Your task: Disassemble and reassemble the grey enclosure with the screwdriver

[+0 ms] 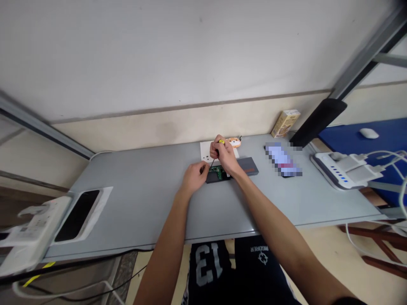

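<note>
My right hand (224,154) is closed around a screwdriver (221,141) with a yellow end on its handle. The thin shaft slants down and left to a green circuit board (216,169). The board sits in an opened dark case (219,179) on the grey desk. My left hand (195,176) grips the case's left end, its fingertips close to the screwdriver's tip. Part of the board's right side lies under my right hand. A grey flat box or cover (251,165) is just right of the case, partly behind my right wrist.
Behind my hands lie a white sheet (205,148) with several small dark pieces and an orange-and-white animal-shaped item (235,142). On the right are a phone (282,159), a small carton (285,123) and a power strip (340,171). Another phone (78,216) lies left.
</note>
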`<state>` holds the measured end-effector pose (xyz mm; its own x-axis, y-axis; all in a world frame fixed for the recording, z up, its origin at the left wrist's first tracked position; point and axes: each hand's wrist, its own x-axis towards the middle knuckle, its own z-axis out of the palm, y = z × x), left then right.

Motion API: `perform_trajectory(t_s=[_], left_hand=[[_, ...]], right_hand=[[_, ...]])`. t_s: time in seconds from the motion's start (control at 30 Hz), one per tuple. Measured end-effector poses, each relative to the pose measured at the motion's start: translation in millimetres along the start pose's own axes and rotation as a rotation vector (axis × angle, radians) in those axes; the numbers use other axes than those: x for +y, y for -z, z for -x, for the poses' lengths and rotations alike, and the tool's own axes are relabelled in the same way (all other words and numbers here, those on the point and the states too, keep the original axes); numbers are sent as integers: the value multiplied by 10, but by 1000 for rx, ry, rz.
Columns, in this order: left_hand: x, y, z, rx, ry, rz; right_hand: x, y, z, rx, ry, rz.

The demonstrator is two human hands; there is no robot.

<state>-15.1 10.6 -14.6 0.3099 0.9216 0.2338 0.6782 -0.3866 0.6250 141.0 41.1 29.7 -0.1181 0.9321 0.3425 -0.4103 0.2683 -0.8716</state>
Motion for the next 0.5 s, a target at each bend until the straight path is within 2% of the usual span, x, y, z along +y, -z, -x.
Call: perform_trajectory(t_s=[0.17, 0.5], left_hand=[[-15, -6, 1, -3, 6, -8], [-7, -2, -1, -6, 19, 7]], right_hand=[[3, 6, 3, 64, -20, 54], [-17, -16, 40, 55, -19, -62]])
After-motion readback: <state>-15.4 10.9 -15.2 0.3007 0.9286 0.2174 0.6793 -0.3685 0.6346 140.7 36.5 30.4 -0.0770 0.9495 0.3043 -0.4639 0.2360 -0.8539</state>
